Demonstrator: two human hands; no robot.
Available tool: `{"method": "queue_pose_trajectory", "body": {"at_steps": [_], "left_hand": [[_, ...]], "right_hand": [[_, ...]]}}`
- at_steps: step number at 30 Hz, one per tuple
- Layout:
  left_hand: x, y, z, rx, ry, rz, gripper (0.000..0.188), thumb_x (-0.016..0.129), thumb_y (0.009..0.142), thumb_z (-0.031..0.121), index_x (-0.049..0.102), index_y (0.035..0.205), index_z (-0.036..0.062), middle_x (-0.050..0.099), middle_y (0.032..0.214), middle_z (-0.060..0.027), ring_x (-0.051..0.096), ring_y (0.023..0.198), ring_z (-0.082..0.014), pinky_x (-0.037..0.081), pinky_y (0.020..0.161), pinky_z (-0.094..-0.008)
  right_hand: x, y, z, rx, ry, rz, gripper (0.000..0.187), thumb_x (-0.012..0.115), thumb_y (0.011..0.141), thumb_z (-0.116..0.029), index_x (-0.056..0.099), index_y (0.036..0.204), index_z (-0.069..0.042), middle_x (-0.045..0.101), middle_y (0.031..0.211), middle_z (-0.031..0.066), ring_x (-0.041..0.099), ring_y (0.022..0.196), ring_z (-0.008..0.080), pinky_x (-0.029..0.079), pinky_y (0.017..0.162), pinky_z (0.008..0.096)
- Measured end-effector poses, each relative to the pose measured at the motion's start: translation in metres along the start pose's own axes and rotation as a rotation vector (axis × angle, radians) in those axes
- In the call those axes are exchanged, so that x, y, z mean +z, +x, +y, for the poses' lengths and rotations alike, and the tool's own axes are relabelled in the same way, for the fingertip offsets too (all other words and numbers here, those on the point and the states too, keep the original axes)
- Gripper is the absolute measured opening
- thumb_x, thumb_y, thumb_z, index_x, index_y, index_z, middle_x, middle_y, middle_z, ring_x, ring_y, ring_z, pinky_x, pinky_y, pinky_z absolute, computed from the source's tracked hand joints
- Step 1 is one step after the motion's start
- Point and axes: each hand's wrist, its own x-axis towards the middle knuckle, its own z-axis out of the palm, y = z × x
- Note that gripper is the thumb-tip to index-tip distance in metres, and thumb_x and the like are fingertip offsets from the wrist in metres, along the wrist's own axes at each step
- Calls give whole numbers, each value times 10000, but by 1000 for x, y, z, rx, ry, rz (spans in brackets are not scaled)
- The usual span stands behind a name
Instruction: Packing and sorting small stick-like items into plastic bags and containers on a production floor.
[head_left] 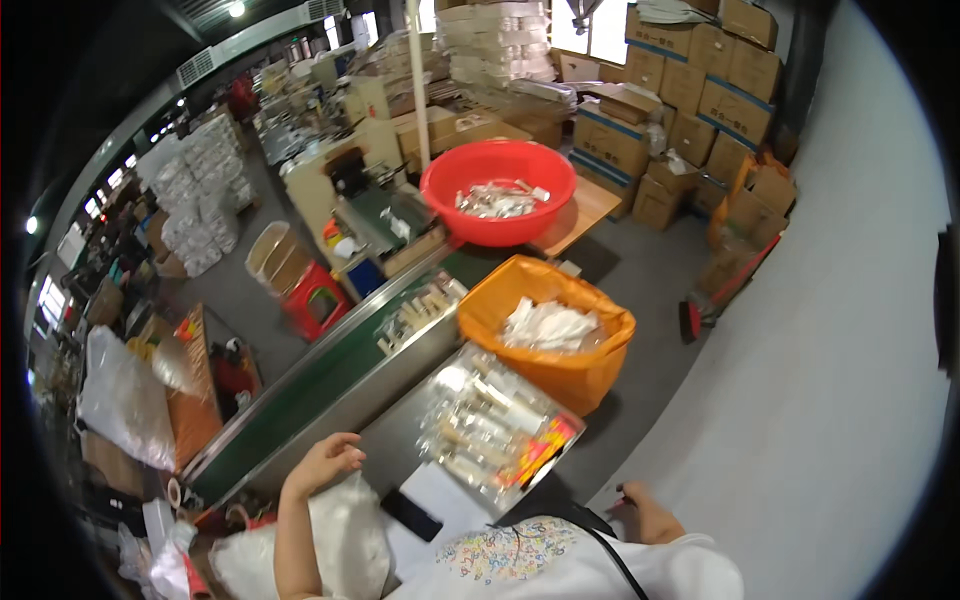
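My left hand (328,464) is raised beside the near part of the green conveyor belt (330,385), its fingers loosely bent and apart, with nothing in them. Low on the right, my right hand (650,515) is near my side with its fingers curled. A small dark reddish thing shows at its fingertips, too small to name. Between the hands, a metal table (392,432) carries several clear packets (480,425) with pale, stick-like contents. Red and yellow printed packaging (545,450) lies at their right edge. A black phone (412,514) rests on white paper (445,497) close to my body.
Beyond the table stands a bin with an orange liner (585,370), holding white crumpled material. A red basin (500,232) of small packets is behind it. More packets (420,312) lie on the belt. Stacked cartons (690,90) fill the back right; a white wall (840,330) runs along the right.
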Motion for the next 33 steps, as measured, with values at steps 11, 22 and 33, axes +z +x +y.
{"method": "queue_pose_trajectory", "body": {"at_steps": [11, 22, 33], "left_hand": [[350, 429, 123, 316, 273, -554, 400, 555, 867, 237, 467, 1189, 18, 593, 1023, -100, 564, 961, -169, 441, 852, -298], [535, 646, 343, 155, 634, -659, 231, 621, 764, 228, 629, 888, 33, 624, 931, -154, 606, 887, -238, 461, 798, -295], [627, 1090, 356, 158, 796, -413, 423, 565, 781, 322, 545, 1078, 22, 595, 1021, -201, 554, 989, -351, 449, 840, -417]], "right_hand": [[-201, 114, -250, -361, 195, -323, 121, 527, 835, -102, 620, 866, -32, 636, 720, 71, 608, 597, 144, 487, 500, 249], [-308, -58, -716, -1452, -304, -1331, 123, 564, 844, -96, 562, 936, -15, 567, 891, 63, 549, 825, 144, 428, 722, 250], [-409, 51, -1020, -1337, -375, -1570, 112, 584, 779, -53, 494, 805, 8, 511, 762, 69, 496, 725, 203, 398, 649, 316]]}}
